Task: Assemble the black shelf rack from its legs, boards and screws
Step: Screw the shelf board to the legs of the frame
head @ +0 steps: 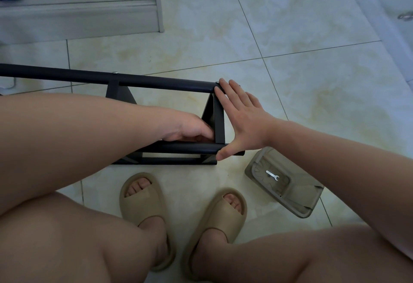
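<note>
The black shelf rack (156, 83) lies on its side on the tiled floor in front of me, two long legs running left to right with boards between them. My left hand (190, 129) reaches inside the frame, fingers curled round the near leg beside the end board (219, 122). Spread flat against the rack's right end is my right hand (241, 117), its fingertips on the far leg's end by a screw (217, 82) and its thumb on the near leg's end. Another screw (115, 72) shows on the far leg.
A small tan box (297, 198) lies on the floor at the right with a little silver wrench (272, 175) in it. My feet in beige slippers (143, 195) stand just before the rack. A grey wooden step (80, 12) with shoes on it sits at top left.
</note>
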`<state>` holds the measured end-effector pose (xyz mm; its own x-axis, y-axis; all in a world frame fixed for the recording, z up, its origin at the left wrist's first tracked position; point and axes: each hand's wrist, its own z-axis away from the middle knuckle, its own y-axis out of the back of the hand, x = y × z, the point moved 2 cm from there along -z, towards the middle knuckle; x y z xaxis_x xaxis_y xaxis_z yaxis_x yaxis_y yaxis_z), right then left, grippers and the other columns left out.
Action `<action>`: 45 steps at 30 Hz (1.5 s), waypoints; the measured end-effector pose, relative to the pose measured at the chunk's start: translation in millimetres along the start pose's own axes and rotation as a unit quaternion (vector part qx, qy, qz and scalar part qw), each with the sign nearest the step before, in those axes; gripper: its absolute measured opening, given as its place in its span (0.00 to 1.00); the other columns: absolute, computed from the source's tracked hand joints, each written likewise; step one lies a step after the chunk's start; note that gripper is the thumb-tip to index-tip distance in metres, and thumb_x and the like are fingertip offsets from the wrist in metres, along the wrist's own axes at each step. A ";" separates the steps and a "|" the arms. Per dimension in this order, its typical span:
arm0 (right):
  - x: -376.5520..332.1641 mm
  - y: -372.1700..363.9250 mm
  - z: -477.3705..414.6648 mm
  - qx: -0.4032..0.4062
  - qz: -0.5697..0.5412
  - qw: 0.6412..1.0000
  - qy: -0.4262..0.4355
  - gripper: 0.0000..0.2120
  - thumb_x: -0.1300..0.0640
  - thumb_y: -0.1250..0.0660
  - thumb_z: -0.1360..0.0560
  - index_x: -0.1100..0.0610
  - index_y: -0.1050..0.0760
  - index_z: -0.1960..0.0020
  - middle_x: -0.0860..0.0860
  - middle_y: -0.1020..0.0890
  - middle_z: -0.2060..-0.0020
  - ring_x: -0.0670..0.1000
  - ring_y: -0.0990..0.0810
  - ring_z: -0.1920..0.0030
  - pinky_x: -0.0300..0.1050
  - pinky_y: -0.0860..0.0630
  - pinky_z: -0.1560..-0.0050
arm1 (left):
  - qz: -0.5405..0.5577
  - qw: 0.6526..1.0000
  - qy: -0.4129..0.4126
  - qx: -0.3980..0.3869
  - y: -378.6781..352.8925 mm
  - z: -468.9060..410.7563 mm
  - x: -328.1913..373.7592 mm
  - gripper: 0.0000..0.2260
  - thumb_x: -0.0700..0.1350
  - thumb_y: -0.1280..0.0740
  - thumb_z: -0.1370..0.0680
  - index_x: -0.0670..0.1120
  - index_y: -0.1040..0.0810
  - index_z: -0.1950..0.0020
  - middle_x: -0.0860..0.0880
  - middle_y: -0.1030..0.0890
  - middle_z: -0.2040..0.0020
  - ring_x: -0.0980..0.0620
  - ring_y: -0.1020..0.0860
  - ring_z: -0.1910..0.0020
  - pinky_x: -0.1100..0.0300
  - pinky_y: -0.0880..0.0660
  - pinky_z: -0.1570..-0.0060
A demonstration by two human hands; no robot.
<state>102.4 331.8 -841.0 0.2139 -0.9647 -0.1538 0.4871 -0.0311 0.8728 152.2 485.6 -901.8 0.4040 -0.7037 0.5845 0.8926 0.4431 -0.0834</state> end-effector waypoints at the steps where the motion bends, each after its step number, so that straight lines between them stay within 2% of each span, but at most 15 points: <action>1: 0.0 -0.3 -0.2 0.000 0.000 1.000 0.000 0.75 0.16 0.37 0.46 0.55 0.70 0.19 0.50 0.71 0.21 0.51 0.72 0.21 0.56 0.63 0.22 | 0.008 1.000 0.002 -0.005 0.3 0.2 -0.4 0.07 0.39 0.34 0.22 0.46 0.17 0.57 0.48 0.15 0.62 0.50 0.18 0.62 0.57 0.22 0.54; 3: 0.2 -0.4 -0.3 0.001 0.000 1.000 0.001 0.75 0.16 0.37 0.47 0.55 0.70 0.19 0.49 0.71 0.21 0.51 0.72 0.21 0.57 0.63 0.22 | 0.029 0.999 0.006 -0.029 0.7 2.0 -1.1 0.08 0.38 0.36 0.21 0.44 0.16 0.50 0.44 0.15 0.52 0.45 0.18 0.52 0.51 0.23 0.42; 5: 0.4 -0.5 -0.2 0.002 0.001 1.000 0.000 0.75 0.15 0.38 0.47 0.54 0.70 0.19 0.49 0.71 0.21 0.51 0.72 0.21 0.57 0.62 0.22 | 0.045 0.998 0.015 -0.046 0.8 3.4 -1.6 0.11 0.39 0.37 0.21 0.42 0.17 0.43 0.42 0.16 0.48 0.43 0.19 0.48 0.48 0.25 0.37; 10: 0.3 -0.7 -0.2 -0.002 -0.002 1.000 0.000 0.75 0.16 0.36 0.46 0.54 0.71 0.19 0.49 0.71 0.21 0.51 0.73 0.22 0.57 0.63 0.21 | 0.023 0.999 0.024 -0.020 -2.0 1.5 0.4 0.07 0.43 0.34 0.21 0.41 0.19 0.49 0.45 0.17 0.61 0.48 0.20 0.62 0.54 0.21 0.51; 14: 1.0 -0.8 -0.3 -0.005 -0.002 1.000 0.000 0.75 0.16 0.36 0.46 0.54 0.71 0.19 0.48 0.72 0.21 0.50 0.74 0.22 0.58 0.65 0.21 | -0.008 1.000 0.016 -0.015 -0.7 1.7 0.0 0.10 0.42 0.34 0.21 0.38 0.19 0.44 0.40 0.17 0.53 0.42 0.21 0.53 0.50 0.24 0.44; 18: 1.2 -1.1 -0.6 -0.006 -0.001 1.000 0.000 0.75 0.16 0.36 0.46 0.54 0.71 0.19 0.49 0.72 0.22 0.50 0.75 0.22 0.60 0.65 0.21 | 0.035 0.999 0.003 -0.033 0.7 1.7 -0.9 0.09 0.38 0.36 0.21 0.43 0.16 0.51 0.43 0.15 0.54 0.43 0.19 0.49 0.49 0.25 0.39; 21: 0.9 -1.2 -0.6 -0.008 0.003 1.000 -0.001 0.75 0.15 0.38 0.47 0.54 0.72 0.20 0.49 0.73 0.22 0.51 0.75 0.22 0.61 0.65 0.21 | 0.052 0.997 0.011 -0.053 0.3 1.5 -2.2 0.12 0.39 0.37 0.21 0.38 0.18 0.41 0.40 0.17 0.47 0.41 0.20 0.46 0.47 0.27 0.34; 23: 0.5 -0.9 -0.6 -0.009 0.003 1.000 -0.001 0.75 0.15 0.38 0.47 0.54 0.72 0.20 0.49 0.73 0.22 0.51 0.75 0.22 0.61 0.65 0.21 | 0.045 0.998 0.021 -0.042 -0.2 1.5 -2.0 0.15 0.41 0.35 0.21 0.36 0.20 0.37 0.40 0.17 0.49 0.43 0.20 0.50 0.49 0.23 0.41; 26: 0.7 -0.5 -0.5 -0.009 -0.001 1.000 0.001 0.75 0.15 0.37 0.47 0.54 0.72 0.20 0.49 0.73 0.22 0.51 0.75 0.23 0.61 0.65 0.21 | 0.002 1.000 0.014 -0.020 -1.3 1.9 -0.4 0.12 0.43 0.33 0.21 0.39 0.19 0.41 0.42 0.18 0.54 0.44 0.21 0.57 0.53 0.25 0.50; 29: 0.7 -0.8 -0.4 -0.010 0.000 1.000 0.001 0.75 0.16 0.36 0.46 0.54 0.72 0.20 0.49 0.73 0.22 0.51 0.75 0.23 0.61 0.65 0.21 | 0.000 1.000 0.011 -0.007 -1.3 0.7 0.1 0.05 0.41 0.34 0.21 0.41 0.19 0.49 0.44 0.17 0.58 0.44 0.21 0.55 0.53 0.25 0.47; 32: 0.5 -0.7 -0.6 -0.011 0.001 1.000 0.000 0.75 0.16 0.37 0.47 0.54 0.72 0.20 0.49 0.73 0.22 0.51 0.75 0.23 0.61 0.65 0.21 | 0.034 0.999 0.014 -0.015 -1.2 -0.5 -1.1 0.07 0.38 0.35 0.21 0.41 0.18 0.46 0.41 0.17 0.52 0.42 0.21 0.49 0.47 0.26 0.36; 34: 0.5 -0.7 -0.6 -0.011 0.001 1.000 -0.001 0.75 0.16 0.37 0.47 0.54 0.72 0.20 0.48 0.73 0.22 0.51 0.75 0.23 0.61 0.65 0.21 | 0.052 0.998 0.014 -0.028 -0.5 -0.2 -2.2 0.09 0.37 0.36 0.21 0.39 0.18 0.44 0.39 0.18 0.48 0.41 0.21 0.46 0.45 0.28 0.33; 38: 0.4 -1.1 -0.1 -0.011 0.002 1.000 -0.001 0.75 0.16 0.35 0.46 0.54 0.72 0.20 0.49 0.73 0.22 0.51 0.75 0.23 0.61 0.65 0.21 | 0.071 0.996 0.028 -0.047 -0.5 1.7 -0.8 0.13 0.39 0.36 0.22 0.39 0.19 0.40 0.41 0.18 0.50 0.43 0.21 0.49 0.48 0.23 0.40; 42: 0.1 -0.7 -0.4 -0.009 0.000 1.000 0.001 0.75 0.16 0.36 0.46 0.54 0.72 0.20 0.49 0.73 0.22 0.51 0.75 0.23 0.61 0.65 0.21 | 0.056 0.997 0.040 -0.045 -3.7 3.5 0.1 0.07 0.42 0.36 0.20 0.43 0.19 0.47 0.46 0.17 0.58 0.50 0.19 0.58 0.54 0.20 0.50; 45: 0.5 -0.8 -0.6 -0.009 -0.002 1.000 0.002 0.75 0.16 0.37 0.47 0.54 0.72 0.20 0.49 0.73 0.22 0.49 0.76 0.23 0.61 0.65 0.21 | 0.037 0.999 0.019 -0.025 -4.6 4.1 1.1 0.07 0.40 0.35 0.20 0.42 0.19 0.47 0.43 0.17 0.56 0.46 0.19 0.57 0.50 0.21 0.46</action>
<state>102.7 331.5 -842.0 0.2153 -0.9636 -0.1583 0.5027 -0.0297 0.8640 147.6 485.1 -897.5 0.4755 -0.6907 0.5448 0.8686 0.4668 -0.1664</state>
